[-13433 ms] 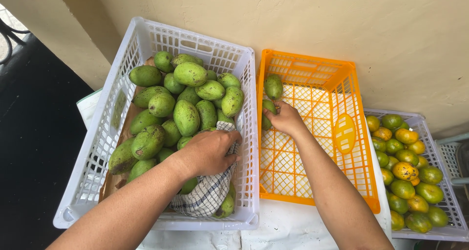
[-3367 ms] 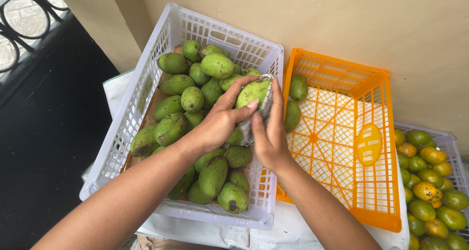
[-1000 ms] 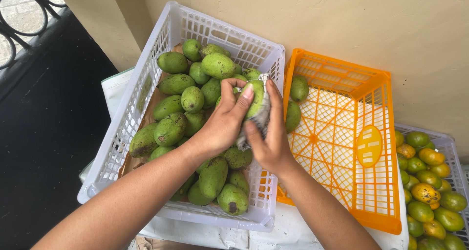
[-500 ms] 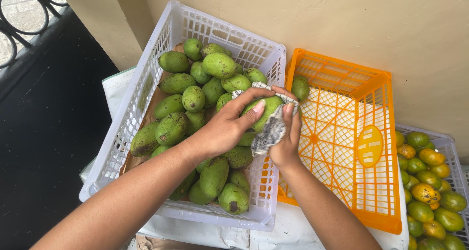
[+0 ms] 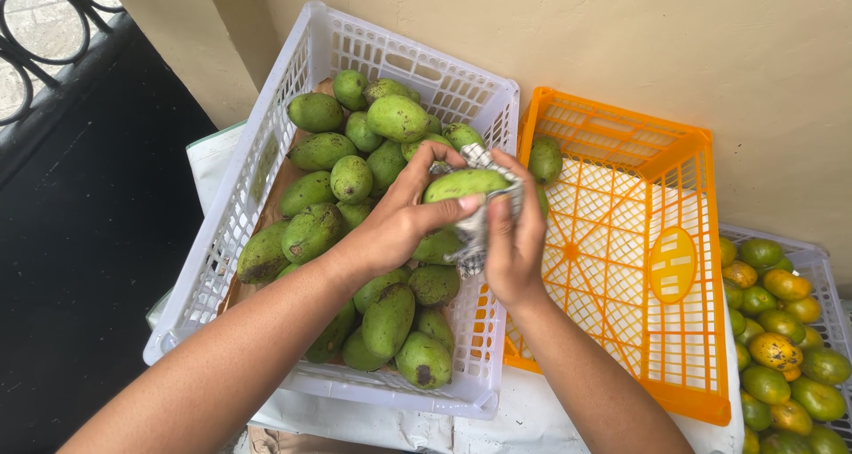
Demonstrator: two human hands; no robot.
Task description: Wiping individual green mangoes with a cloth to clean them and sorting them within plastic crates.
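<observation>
The left hand (image 5: 399, 228) holds a green mango (image 5: 463, 184) above the right edge of the white crate (image 5: 266, 152), its grip pinching the fruit between thumb and fingers. The right hand (image 5: 515, 241), at 3 o'clock of the left, presses a checked cloth (image 5: 475, 232) against the mango, fingers closed over the cloth. More green mangoes (image 5: 355, 179) fill the white crate. The orange crate (image 5: 674, 330), at 3 o'clock, holds one mango (image 5: 545, 159) in its far corner. A third crate of green and yellow fruit (image 5: 781, 330) stands at 4 o'clock.
</observation>
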